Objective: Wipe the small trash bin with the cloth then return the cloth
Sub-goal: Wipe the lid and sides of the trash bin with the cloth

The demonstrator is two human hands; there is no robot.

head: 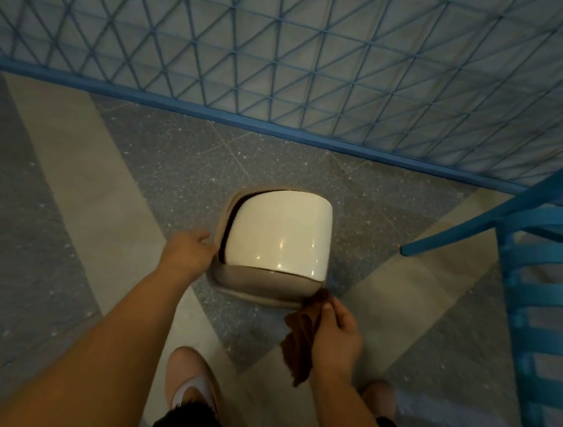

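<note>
Head view: left hand [189, 252] steadies the bin [275, 243]; right hand [338, 336] pinches the cloth [300, 339] at its near-right edge, mid-wipe; next, sweep leftward along the rim.

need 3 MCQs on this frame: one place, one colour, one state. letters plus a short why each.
1. Where does the cloth meet the trash bin?
A. on the lid's top
B. at the bin's lower right edge
C. inside the bin

2. What colour is the cloth?
A. brown
B. white
C. blue

3. What is the left hand doing?
A. hanging free
B. holding the chair
C. resting against the bin's left side

Key: 1 B, the right hand presses the cloth at the bin's near right corner. 2 A, it is dark brown against the pale bin. 3 C, its fingers sit at the bin's left edge; the blue chair stands untouched to the right.
</note>
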